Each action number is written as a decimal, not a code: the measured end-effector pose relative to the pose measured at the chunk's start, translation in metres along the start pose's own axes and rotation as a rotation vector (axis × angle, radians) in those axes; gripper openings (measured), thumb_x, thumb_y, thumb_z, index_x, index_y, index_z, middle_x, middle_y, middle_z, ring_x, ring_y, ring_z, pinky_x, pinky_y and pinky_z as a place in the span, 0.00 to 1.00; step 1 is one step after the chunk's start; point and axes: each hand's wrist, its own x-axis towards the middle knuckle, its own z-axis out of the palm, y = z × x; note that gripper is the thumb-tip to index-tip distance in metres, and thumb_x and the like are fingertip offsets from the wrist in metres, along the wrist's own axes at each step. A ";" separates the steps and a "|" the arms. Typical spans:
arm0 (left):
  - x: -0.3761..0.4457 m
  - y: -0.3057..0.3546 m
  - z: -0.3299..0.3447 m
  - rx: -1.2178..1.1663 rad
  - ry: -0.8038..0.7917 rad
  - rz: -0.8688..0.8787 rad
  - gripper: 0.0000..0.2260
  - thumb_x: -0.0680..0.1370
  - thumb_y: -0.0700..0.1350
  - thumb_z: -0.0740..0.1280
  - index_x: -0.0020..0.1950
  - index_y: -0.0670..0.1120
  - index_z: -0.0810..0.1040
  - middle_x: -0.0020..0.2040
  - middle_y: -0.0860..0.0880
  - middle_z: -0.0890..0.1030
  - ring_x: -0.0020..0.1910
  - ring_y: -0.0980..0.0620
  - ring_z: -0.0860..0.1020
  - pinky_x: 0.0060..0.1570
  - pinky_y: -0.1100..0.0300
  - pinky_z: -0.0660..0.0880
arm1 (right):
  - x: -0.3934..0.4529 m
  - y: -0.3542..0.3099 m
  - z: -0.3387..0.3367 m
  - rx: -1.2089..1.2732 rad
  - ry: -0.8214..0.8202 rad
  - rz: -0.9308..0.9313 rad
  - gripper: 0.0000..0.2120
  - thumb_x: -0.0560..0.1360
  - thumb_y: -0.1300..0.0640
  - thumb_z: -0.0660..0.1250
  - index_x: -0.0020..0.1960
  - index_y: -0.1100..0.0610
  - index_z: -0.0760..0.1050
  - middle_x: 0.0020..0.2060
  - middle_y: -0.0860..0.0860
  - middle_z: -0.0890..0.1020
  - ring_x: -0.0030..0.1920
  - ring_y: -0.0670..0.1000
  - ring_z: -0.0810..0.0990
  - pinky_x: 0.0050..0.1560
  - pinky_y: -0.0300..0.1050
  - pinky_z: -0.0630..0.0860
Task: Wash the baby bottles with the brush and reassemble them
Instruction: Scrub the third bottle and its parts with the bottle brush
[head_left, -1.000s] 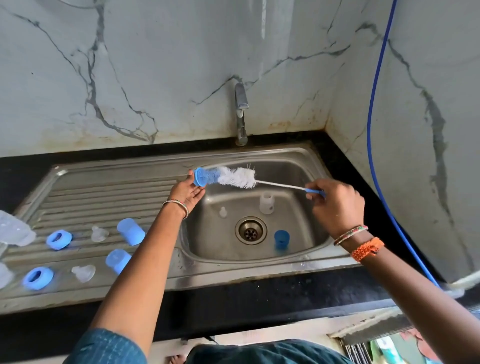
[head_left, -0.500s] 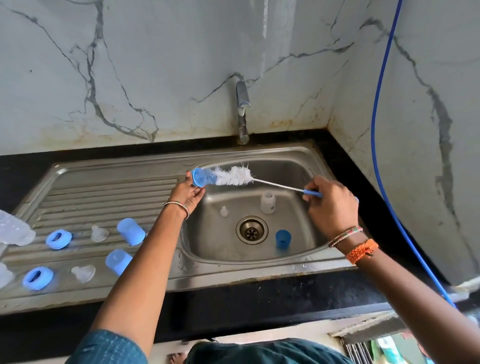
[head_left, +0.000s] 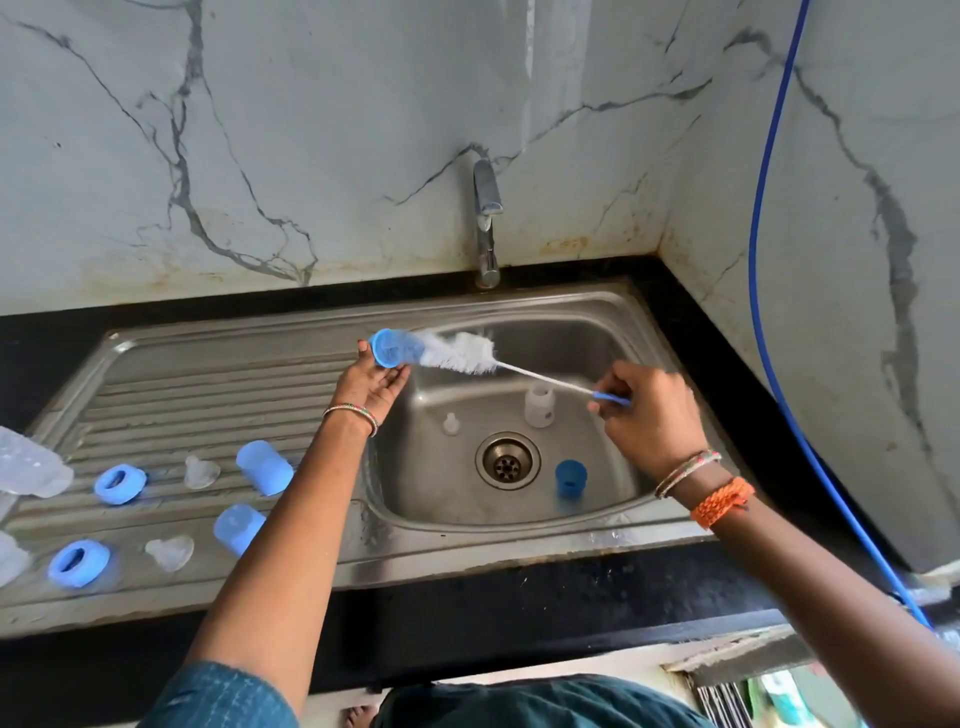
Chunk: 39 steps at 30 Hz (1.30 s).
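Note:
My left hand (head_left: 373, 383) holds a blue bottle cap (head_left: 390, 349) over the left edge of the sink basin (head_left: 613, 332). The white bristles of the bottle brush (head_left: 460, 354) sit partly inside that cap. My right hand (head_left: 649, 415) grips the brush's blue handle end at the right. In the basin lie a clear bottle collar (head_left: 539, 405), a small clear teat (head_left: 451, 423) and a blue cap (head_left: 570, 478). On the drainboard (head_left: 208, 384) lie two blue rings (head_left: 119, 483) (head_left: 79, 563), two clear teats (head_left: 201, 472) (head_left: 170, 552) and two blue caps (head_left: 264, 466) (head_left: 238, 527).
The tap (head_left: 485, 228) stands at the back of the sink against the marble wall, with no water visibly running. Clear bottles (head_left: 31, 467) lie at the drainboard's far left edge. A blue hose (head_left: 763, 260) hangs down the right wall. The drain (head_left: 508, 461) is in the basin's middle.
The brush has slid a little further left into the blue cap, and both hands have shifted slightly left with it.

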 end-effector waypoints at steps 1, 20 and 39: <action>0.001 0.000 -0.002 0.001 -0.009 0.004 0.12 0.82 0.49 0.57 0.47 0.42 0.73 0.43 0.43 0.81 0.46 0.48 0.77 0.56 0.54 0.74 | 0.003 -0.002 -0.003 0.083 -0.230 0.165 0.04 0.71 0.61 0.71 0.37 0.59 0.78 0.29 0.52 0.79 0.30 0.52 0.77 0.30 0.39 0.70; 0.000 0.004 -0.006 -0.090 -0.105 -0.018 0.14 0.80 0.52 0.59 0.53 0.43 0.76 0.47 0.44 0.84 0.50 0.47 0.80 0.52 0.51 0.77 | -0.002 -0.005 -0.003 0.493 -0.847 0.436 0.17 0.81 0.55 0.58 0.39 0.61 0.77 0.24 0.50 0.73 0.18 0.43 0.64 0.19 0.34 0.60; 0.002 0.004 -0.008 -0.042 -0.040 -0.013 0.13 0.81 0.53 0.58 0.51 0.44 0.75 0.40 0.49 0.85 0.49 0.48 0.79 0.53 0.49 0.73 | -0.009 -0.002 -0.005 -0.325 -0.273 0.047 0.11 0.76 0.47 0.66 0.51 0.53 0.73 0.43 0.50 0.78 0.45 0.57 0.78 0.38 0.44 0.68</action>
